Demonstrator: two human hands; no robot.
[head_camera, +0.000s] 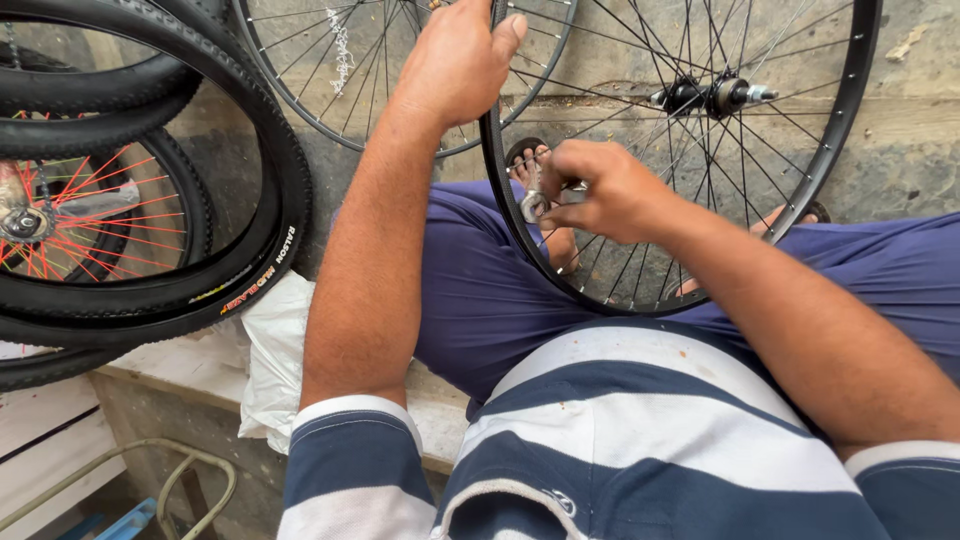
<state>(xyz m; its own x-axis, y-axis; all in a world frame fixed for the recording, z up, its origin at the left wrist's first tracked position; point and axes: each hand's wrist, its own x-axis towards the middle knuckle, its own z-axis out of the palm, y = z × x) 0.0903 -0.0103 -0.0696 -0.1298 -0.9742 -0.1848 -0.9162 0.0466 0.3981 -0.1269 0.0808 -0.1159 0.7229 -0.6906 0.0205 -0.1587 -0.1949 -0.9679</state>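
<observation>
Concrete ledge (190, 365) under the seated person, crumpled white plastic bag (270, 350) on it, black tyres (250, 250) resting at its left

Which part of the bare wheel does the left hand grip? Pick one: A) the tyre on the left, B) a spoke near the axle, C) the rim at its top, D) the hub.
C: the left hand closes over the top of the bare wheel's rim, while the right hand holds a small metal tool at the rim lower down.

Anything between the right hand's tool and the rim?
Nothing visible. The right hand holds a small metal tool right at the inner edge of the rim, among the spokes. The left hand grips the rim higher up.
</observation>
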